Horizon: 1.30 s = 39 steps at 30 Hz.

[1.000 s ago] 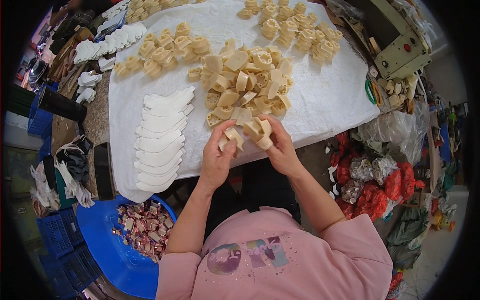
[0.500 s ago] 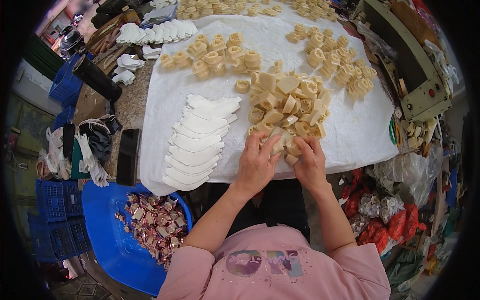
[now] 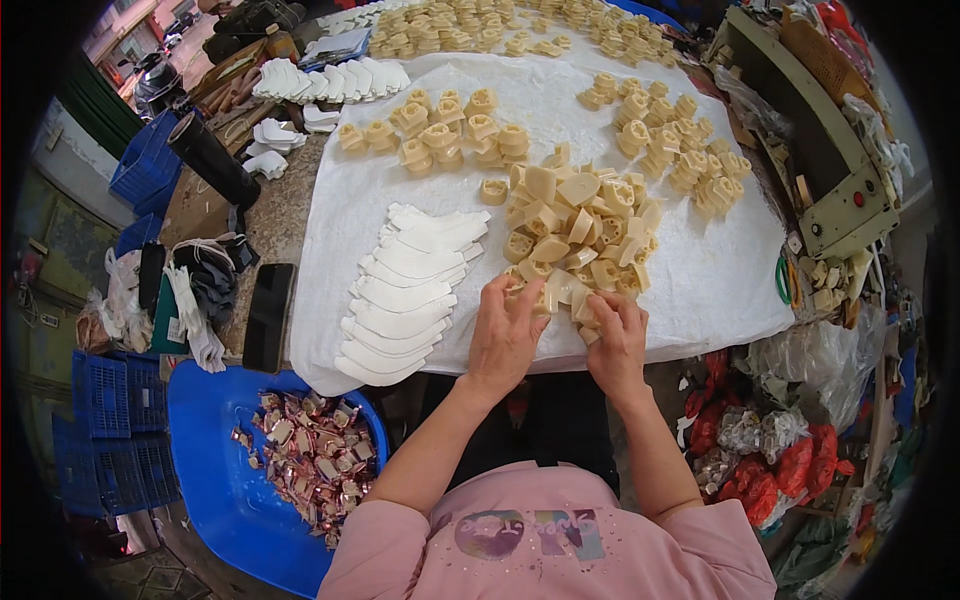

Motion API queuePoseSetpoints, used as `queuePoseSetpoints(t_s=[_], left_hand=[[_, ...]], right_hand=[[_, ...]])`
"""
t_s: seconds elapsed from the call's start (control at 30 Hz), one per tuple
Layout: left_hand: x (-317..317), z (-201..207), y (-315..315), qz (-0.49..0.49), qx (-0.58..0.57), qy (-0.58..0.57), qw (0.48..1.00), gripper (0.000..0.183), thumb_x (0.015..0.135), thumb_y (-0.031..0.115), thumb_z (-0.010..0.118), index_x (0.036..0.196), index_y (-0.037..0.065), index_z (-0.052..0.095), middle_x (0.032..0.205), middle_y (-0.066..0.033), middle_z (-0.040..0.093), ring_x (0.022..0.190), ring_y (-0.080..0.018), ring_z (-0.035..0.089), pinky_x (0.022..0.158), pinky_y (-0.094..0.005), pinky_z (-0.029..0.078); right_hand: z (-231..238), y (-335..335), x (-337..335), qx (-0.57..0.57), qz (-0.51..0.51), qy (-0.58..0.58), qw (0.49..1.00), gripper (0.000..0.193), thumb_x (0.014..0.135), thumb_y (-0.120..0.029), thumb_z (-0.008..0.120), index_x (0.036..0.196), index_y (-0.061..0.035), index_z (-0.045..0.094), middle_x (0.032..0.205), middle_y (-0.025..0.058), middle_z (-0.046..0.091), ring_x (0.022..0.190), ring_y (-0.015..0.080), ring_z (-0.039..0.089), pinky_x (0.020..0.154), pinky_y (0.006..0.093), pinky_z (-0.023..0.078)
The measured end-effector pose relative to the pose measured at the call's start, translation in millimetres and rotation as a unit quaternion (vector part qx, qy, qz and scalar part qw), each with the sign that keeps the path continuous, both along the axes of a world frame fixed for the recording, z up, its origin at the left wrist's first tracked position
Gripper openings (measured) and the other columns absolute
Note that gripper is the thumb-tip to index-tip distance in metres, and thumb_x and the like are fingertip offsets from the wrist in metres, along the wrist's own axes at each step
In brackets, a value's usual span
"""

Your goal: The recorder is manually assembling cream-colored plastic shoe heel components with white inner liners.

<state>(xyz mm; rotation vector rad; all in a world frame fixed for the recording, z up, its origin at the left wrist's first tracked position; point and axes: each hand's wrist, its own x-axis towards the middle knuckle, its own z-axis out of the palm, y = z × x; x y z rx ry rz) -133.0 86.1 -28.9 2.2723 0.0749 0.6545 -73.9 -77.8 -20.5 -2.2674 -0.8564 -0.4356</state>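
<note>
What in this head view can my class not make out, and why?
Head view:
Palms of left hand and right hand: hidden by their backs.
Lowest pieces in the beige heap: buried under others.
Base of the blue tub, partly: covered by shiny pieces.
Rest of the pink shirt: cut off by the lower edge.

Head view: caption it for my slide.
Left hand and right hand at the near edge of a heap of cream pieces on a white cloth, overlapping white strips to the left.
</note>
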Motion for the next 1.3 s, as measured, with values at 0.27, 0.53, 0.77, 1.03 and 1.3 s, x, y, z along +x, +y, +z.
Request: queuePoseSetpoints(t_s=[0.27,0.53,0.77,1.03,1.3], left_hand=[[16,9,0,0.003,0.082,0.000,0.997,0.057,0.077,0.011,0.069,0.128,0.008,0.045,0.122,-0.0202,0.035,0.114,-0.0357,0.040,0.092,-0.0435,0.037],[14,13,3,-0.007,0.109,-0.025,0.994,0.067,0.074,0.019,0.069,0.134,0.011,0.040,0.128,-0.0205,0.033,0.118,-0.0374,0.035,0.096,-0.0469,0.028],[12,5,3,-0.011,0.052,0.011,0.998,0.071,0.070,0.018,0.071,0.133,0.008,0.040,0.131,-0.0212,0.031,0.120,-0.0377,0.034,0.098,-0.0475,0.027],[1,10,4,-0.008,0.047,-0.054,0.997,0.068,0.069,0.015,0.071,0.130,0.007,0.042,0.130,-0.0205,0.033,0.121,-0.0370,0.033,0.099,-0.0475,0.025],[-61,24,36,0.019,0.035,-0.036,0.999,0.054,0.068,0.006,0.069,0.119,0.004,0.053,0.122,-0.0194,0.044,0.109,-0.0346,0.046,0.090,-0.0402,0.039]], right_hand=[[-4,5,-4,0.005,-0.068,-0.015,0.998,0.049,0.061,0.007,0.066,0.108,-0.0026,0.056,0.102,0.0161,0.051,0.091,0.0324,0.052,0.076,0.0387,0.045],[-9,-6,3,0.181,-0.023,0.118,0.976,0.043,0.068,0.000,0.070,0.108,-0.0018,0.054,0.102,0.0154,0.054,0.085,0.0322,0.054,0.074,0.0369,0.047],[-12,-22,16,0.068,0.035,-0.034,0.996,0.048,0.063,0.015,0.054,0.107,-0.0033,0.057,0.106,0.0148,0.055,0.090,0.0339,0.053,0.079,0.0390,0.046],[15,-20,11,-0.070,-0.001,0.076,0.995,0.045,0.067,0.012,0.051,0.109,-0.0013,0.057,0.107,0.0158,0.054,0.099,0.0336,0.052,0.083,0.0383,0.045],[-12,-23,27,0.025,-0.051,-0.021,0.998,0.049,0.073,0.005,0.057,0.121,-0.0035,0.054,0.134,0.0165,0.041,0.110,0.0357,0.040,0.095,0.0393,0.036]])
